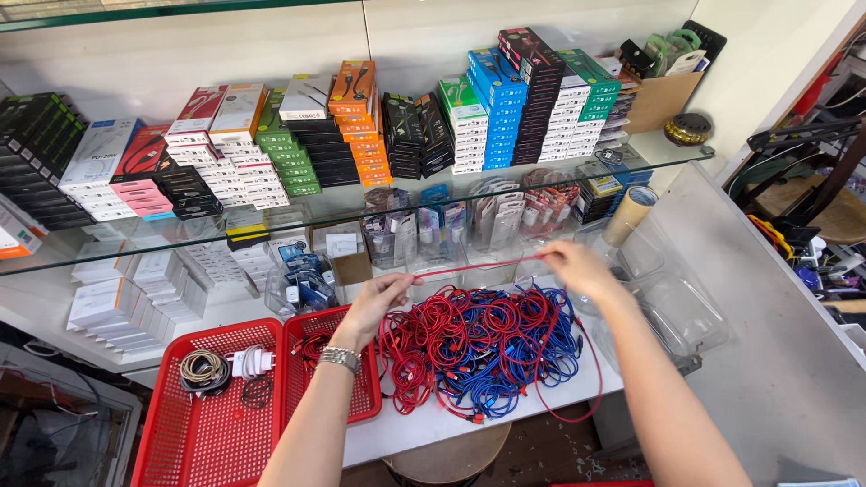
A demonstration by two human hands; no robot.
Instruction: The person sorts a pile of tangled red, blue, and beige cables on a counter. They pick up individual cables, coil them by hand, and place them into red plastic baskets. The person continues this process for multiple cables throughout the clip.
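Hands stretching one red cable [478,267] taut.
Left hand [379,302] and right hand [577,266] pinching its ends; cable heap [483,347] on tabletop [406,437] still lying tangled.

The red basket [203,433] at lower left is cut off by the bottom edge. Both forearms run out of the frame at the bottom. Boxes [18,234] at far left are cropped by the edge. The goods behind the glass shelf [271,230] blur under reflections. The right hand [577,266] hides the cable [478,267] end it pinches.
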